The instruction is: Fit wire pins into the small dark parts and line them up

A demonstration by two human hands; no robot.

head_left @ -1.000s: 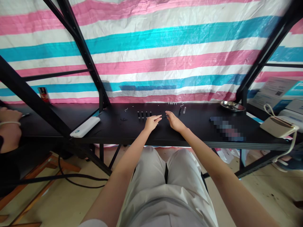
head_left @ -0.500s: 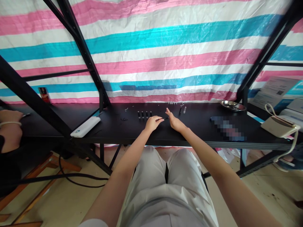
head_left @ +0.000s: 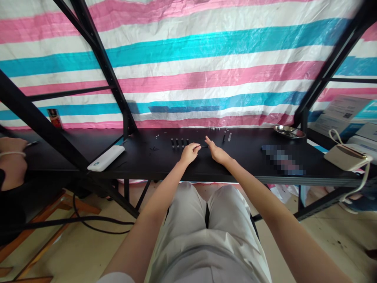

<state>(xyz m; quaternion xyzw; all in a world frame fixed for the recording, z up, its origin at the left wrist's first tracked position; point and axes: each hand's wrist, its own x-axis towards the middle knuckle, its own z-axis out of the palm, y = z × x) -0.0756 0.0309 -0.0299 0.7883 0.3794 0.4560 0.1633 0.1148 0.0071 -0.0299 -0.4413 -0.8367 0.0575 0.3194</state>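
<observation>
Over the middle of the black table, my left hand point(head_left: 189, 153) is closed in a pinch on one end of a thin dark stick-like piece point(head_left: 204, 146). The piece spans the short gap to my right hand point(head_left: 218, 152), which seems to pinch its other end while its upper fingers stick out. What kind of piece it is I cannot make out. Just beyond my left hand stand several small black tubes point(head_left: 177, 143) in a row. Behind my right hand are a slim black piece point(head_left: 224, 138) and a clear tube point(head_left: 229, 136).
Several tiny white pieces point(head_left: 214, 129) line the back edge. A metal dish point(head_left: 289, 132), a blurred-out item point(head_left: 282, 160) and a cream device with a strap point(head_left: 347, 156) lie right. A white power bank point(head_left: 106, 158) lies left, near a frame post point(head_left: 101, 65). Another person's arm point(head_left: 13, 163) is far left.
The hands have shifted only slightly. My left hand has drawn a little left, and more of the dark piece shows between the hands.
</observation>
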